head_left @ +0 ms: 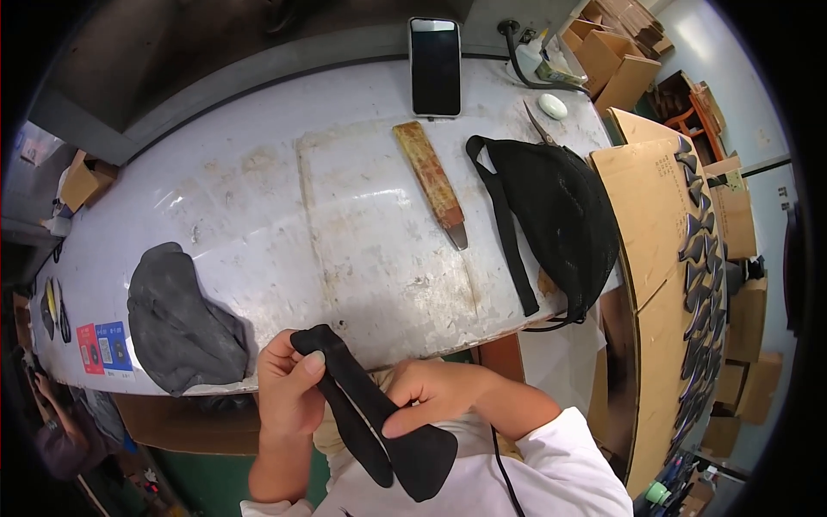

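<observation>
A long black piece of fabric or soft leather (358,398), doubled over with a wider end, hangs between my two hands in front of the table's near edge. My left hand (291,379) pinches its upper end, the thumb lying on top. Lower down, my right hand (439,393) grips the broader part between thumb and fingers. Left of my hands, a crumpled dark grey cloth item (185,323) lies at the table's front edge. Beyond my right hand lies a black mesh bag (560,211) with a strap. Nearby is a flat blade with a worn tan handle (428,177).
A phone (436,69) lies at the back of the white table (258,215). A white oval object (552,107) sits near a pointed metal tool (539,125). On the right, cardboard (659,241) bears rows of dark pointed pieces (702,250). Another person's arm (65,418) shows far left.
</observation>
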{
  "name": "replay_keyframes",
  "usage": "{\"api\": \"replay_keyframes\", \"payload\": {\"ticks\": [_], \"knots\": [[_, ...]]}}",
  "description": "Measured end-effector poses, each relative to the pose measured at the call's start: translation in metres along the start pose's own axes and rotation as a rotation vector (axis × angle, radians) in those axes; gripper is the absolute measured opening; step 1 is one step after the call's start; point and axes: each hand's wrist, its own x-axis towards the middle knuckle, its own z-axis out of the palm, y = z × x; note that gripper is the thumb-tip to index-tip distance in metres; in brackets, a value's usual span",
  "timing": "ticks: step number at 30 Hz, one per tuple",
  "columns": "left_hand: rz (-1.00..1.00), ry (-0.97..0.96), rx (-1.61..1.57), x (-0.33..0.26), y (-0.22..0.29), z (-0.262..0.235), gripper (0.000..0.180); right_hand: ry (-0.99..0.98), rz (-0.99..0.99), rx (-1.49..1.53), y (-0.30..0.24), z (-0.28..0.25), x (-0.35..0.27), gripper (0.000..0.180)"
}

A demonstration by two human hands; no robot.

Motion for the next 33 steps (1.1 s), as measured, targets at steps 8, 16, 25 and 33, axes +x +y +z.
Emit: {"api": "replay_keyframes", "payload": {"ticks": [8,16,25,33], "knots": [[0.106,-0.005,0.016,-0.002,0.002,-0.010,0.017,-0.176,0.021,0.168,-0.014,-0.007,-0.003,0.029],[0.175,0.030,0.013,-0.003,0.014,-0.016,0.017,-0.136,0.145,0.154,-0.006,-0.007,-0.013,0.041],[0.080,-0.133,-0.021,-0.004,0.005,0.000,0.027,0.189,-0.080,0.692,-0.006,0.019,0.006,0.033],[0.029,-0.186,0.023,-0.010,-0.007,0.017,0.028,0.659,-0.236,-0.291,-0.052,0.017,0.021,0.016]]}}
